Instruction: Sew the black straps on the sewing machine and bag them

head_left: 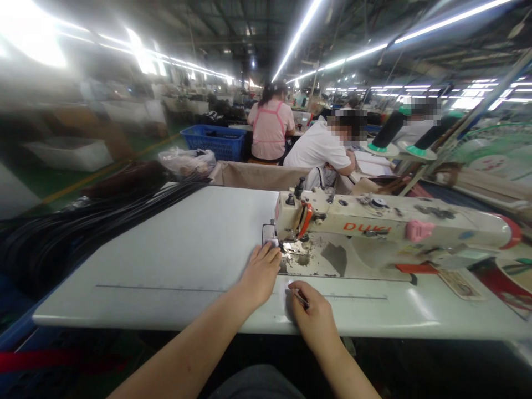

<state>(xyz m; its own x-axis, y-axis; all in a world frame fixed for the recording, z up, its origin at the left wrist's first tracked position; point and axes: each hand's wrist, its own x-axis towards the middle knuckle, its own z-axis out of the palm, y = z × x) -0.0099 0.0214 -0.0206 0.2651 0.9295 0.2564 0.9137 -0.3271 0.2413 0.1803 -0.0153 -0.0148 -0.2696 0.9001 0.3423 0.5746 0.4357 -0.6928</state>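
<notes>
My left hand (262, 272) lies flat with its fingers stretched forward, left of the needle area of the sewing machine (332, 219). Its fingertips touch a small pale piece with a dark edge (269, 234), which they partly cover. Nearer the table's front edge, my right hand (312, 313) is closed round a small metal tool (301, 299). Only a short, thin part of that tool shows between the fingers, so its kind is unclear. Beneath both hands is the white sewing table (174, 238), with a ruler scale printed along its front.
Long black strips (103, 216) hang over the table's left side. Behind the table stand a fabric-lined bin (253, 174), a plastic bag (187, 160) and a blue basket (216, 143). Two co-workers sit beyond. Dark thread cones (388, 130) rise at the right.
</notes>
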